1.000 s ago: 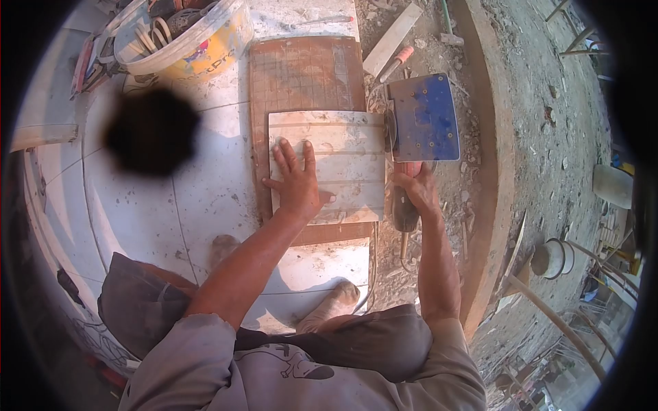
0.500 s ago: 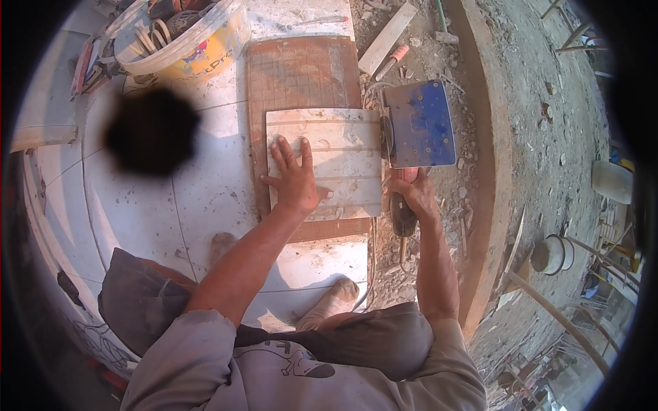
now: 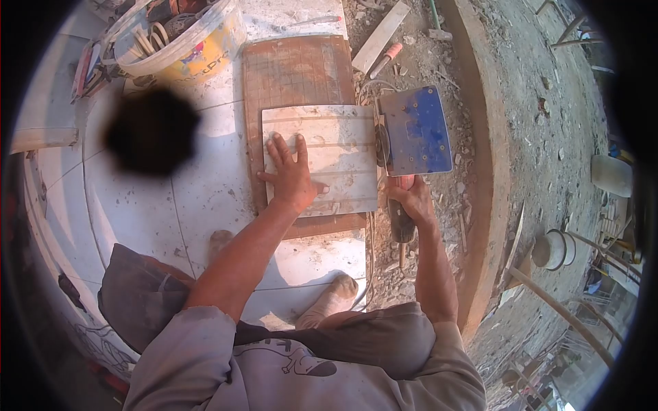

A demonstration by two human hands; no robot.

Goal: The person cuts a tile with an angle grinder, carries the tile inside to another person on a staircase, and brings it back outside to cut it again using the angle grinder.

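A pale tile [image 3: 343, 161] with parallel ridges lies on a brown tile board [image 3: 298, 75]. My left hand [image 3: 293, 181] rests flat on it, fingers spread, holding nothing. Along the tile's right edge, my right hand [image 3: 412, 198] is closed around an angle grinder [image 3: 401, 222]. Its dark body points back toward me. A blue plate [image 3: 416, 133] dotted with screws covers the grinder's front. The disc [image 3: 382, 144] shows edge-on between plate and tile; whether it touches the tile I cannot tell.
A yellow and white bucket [image 3: 205, 58] of tools and cables stands at the upper left. Past the white floor's edge, rubble surrounds a wooden strip [image 3: 382, 38] and a pink-handled tool [image 3: 386, 60]. A long raised edge [image 3: 490, 171] runs along the right. My foot [image 3: 336, 298] is close below.
The grinder and my right hand have shifted slightly toward me along the tile's right edge. The blue plate has tilted a little. My left hand stays on the tile.
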